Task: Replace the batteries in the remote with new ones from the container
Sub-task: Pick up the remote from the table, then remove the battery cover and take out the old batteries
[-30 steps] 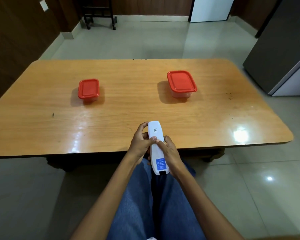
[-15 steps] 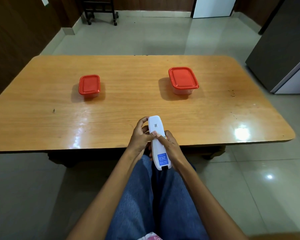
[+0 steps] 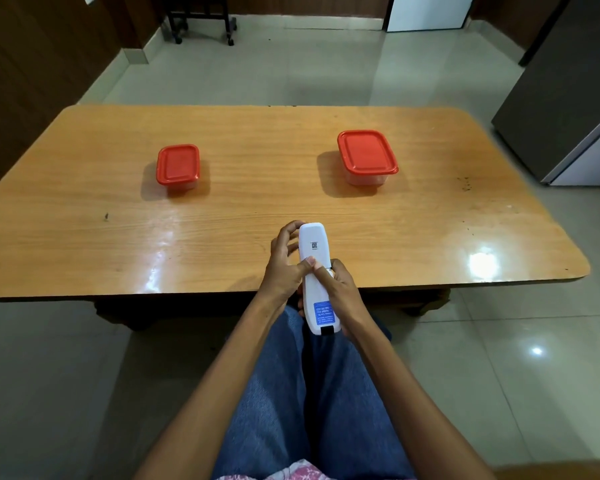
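Observation:
I hold a white remote point(image 3: 313, 244) back side up over the table's near edge, its blue label toward me. My left hand point(image 3: 284, 265) wraps its left side with the thumb pressed on the back cover. My right hand point(image 3: 340, 289) grips the lower right side, thumb meeting the left thumb at mid-cover. The cover looks closed. A small container with a red lid point(image 3: 178, 165) sits at the left of the table, and a larger red-lidded container point(image 3: 366, 154) sits at the right. Both lids are on, so their contents are hidden.
The wooden table point(image 3: 84, 237) spans the view, with my jeans-clad legs below its near edge. A grey fridge point(image 3: 568, 98) stands at the right, a dark wheeled stand point(image 3: 201, 19) at the back, and wood-panelled wall at the left.
Both hands have lifted the remote slightly forward over the table edge, and the view has tilted down a little. The thumbs stay pressed on the back cover.

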